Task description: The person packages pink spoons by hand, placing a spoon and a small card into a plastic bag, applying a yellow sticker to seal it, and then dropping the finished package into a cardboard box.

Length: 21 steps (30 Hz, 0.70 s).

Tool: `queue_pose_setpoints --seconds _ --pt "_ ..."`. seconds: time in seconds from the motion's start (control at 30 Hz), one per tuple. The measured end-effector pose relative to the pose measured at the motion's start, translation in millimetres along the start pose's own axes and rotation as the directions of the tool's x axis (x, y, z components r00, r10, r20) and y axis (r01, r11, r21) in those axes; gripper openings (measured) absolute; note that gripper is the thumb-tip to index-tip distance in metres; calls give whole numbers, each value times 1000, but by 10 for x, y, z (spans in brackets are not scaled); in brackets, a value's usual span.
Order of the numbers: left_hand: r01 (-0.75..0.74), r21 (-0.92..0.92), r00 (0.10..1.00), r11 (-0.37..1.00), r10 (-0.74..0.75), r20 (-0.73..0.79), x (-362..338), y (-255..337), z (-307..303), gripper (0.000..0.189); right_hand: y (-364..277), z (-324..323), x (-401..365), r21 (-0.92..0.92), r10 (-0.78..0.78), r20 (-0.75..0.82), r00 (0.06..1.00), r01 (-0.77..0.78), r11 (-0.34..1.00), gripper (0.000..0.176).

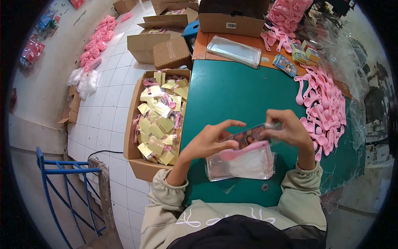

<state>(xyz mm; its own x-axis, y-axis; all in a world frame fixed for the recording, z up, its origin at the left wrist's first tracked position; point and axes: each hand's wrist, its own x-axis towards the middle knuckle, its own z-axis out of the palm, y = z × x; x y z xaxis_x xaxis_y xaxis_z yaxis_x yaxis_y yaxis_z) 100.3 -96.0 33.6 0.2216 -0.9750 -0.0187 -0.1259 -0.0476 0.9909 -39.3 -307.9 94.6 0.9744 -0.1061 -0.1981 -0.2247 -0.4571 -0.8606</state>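
Observation:
In front of me both hands are at a dark printed packet (pixel 251 135) that looks clear-wrapped and is slightly blurred. My right hand (pixel 288 128) pinches its right end between thumb and fingers. The left end lies between the thumb and fingers of my left hand (pixel 213 141), whose index finger sticks out above it. A pink spoon (pixel 242 152) shows just under the packet, with its left end near my left thumb. Beneath both hands lies a stack of clear plastic bags (pixel 240 168) on the green table top (pixel 224 95).
To the left stands a carton (pixel 131 143) of packed spoons with yellow cards. A heap of pink spoons (pixel 325 110) lies at the right. Farther back are printed cards (pixel 285 65), small boxes (pixel 304 52), more clear bags (pixel 234 50) and a brown carton (pixel 232 25).

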Motion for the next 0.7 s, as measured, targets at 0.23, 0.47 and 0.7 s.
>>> queue_pose_setpoints --seconds 0.23,0.47,0.7 --pt "-39 -386 980 922 -39 -193 -19 -104 -24 69 11 -118 99 235 63 17 998 -65 970 26" --pt "-25 -488 973 873 -91 -213 3 -122 27 71 187 -78 166 273 144 -45 989 -126 954 21" --pt "-65 -234 909 970 -39 -414 65 -313 106 67 200 -12 221 167 23 -263 964 22 986 17"
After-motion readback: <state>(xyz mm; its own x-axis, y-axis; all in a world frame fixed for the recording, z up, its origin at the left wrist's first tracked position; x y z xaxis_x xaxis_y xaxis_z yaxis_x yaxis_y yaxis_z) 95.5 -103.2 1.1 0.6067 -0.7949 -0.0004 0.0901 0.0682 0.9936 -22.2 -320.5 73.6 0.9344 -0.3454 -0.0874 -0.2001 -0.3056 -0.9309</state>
